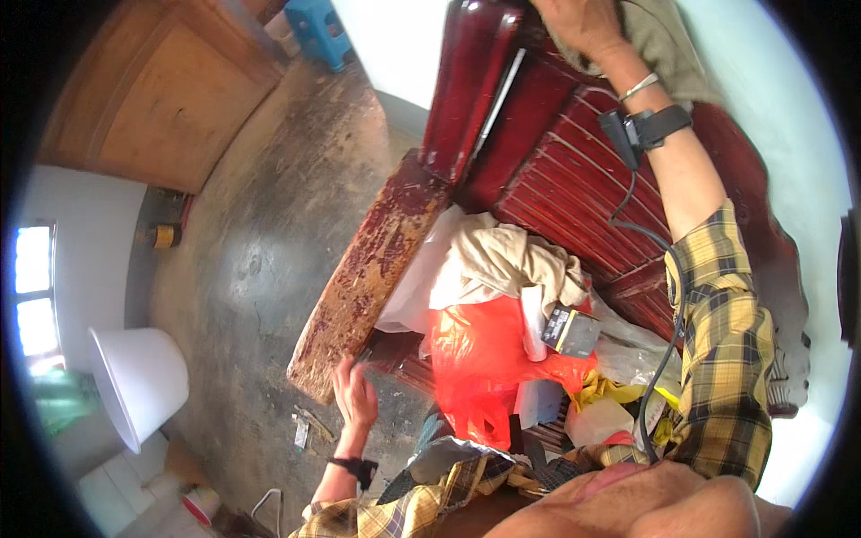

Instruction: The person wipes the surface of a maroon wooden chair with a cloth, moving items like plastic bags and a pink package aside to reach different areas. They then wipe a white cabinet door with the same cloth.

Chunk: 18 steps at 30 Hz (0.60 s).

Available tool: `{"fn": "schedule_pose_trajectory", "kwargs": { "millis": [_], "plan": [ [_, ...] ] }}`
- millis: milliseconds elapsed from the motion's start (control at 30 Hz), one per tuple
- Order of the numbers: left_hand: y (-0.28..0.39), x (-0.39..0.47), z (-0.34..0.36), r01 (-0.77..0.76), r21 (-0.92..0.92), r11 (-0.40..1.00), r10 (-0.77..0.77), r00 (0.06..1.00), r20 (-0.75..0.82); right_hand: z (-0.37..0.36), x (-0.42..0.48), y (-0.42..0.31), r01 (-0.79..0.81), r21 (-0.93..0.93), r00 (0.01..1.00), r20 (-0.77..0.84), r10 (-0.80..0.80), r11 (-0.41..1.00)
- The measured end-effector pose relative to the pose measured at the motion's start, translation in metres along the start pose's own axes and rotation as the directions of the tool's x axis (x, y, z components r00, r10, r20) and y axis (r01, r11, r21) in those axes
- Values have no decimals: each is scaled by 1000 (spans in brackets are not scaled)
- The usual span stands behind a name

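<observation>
My left hand [354,397] is beside the near end of a worn wooden armrest [377,269], its fingers apart and slightly curled. It is a little blurred and holds nothing that I can see; whether it touches the wood is unclear. My right hand [582,27] reaches to the top edge, against a grey-green cloth [662,47] on the dark red wooden bench [565,181]. Its fingers are cut off, so its grip is hidden. Between my arms lie a crumpled beige cloth [511,252], a red plastic bag [477,343] and a small black-and-yellow box [570,331].
Clear plastic [625,346] and a translucent white container [599,420] lie by my right sleeve. A cable [678,282] runs down from my right wrist. A white tub [144,376], a blue plastic stool [319,30] and a wooden cabinet [168,87] stand around the concrete floor [249,269].
</observation>
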<state>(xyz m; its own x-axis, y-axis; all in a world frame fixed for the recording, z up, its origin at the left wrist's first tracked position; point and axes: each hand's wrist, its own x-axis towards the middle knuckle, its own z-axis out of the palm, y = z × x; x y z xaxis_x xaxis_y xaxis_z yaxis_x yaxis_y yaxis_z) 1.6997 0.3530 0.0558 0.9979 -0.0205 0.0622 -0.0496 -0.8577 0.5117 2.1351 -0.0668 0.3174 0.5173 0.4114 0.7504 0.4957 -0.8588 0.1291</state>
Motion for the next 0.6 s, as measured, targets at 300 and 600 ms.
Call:
{"fn": "schedule_pose_trajectory", "kwargs": {
  "millis": [300,600],
  "plan": [
    [-90,139,26,143,146,979,-122,982,-145,90,-124,-62,-96,64,953,-282,110,993],
    [-70,159,52,273,335,902,-265,962,-71,135,-317,-139,-324,214,605,796,28,921]
  ]
}}
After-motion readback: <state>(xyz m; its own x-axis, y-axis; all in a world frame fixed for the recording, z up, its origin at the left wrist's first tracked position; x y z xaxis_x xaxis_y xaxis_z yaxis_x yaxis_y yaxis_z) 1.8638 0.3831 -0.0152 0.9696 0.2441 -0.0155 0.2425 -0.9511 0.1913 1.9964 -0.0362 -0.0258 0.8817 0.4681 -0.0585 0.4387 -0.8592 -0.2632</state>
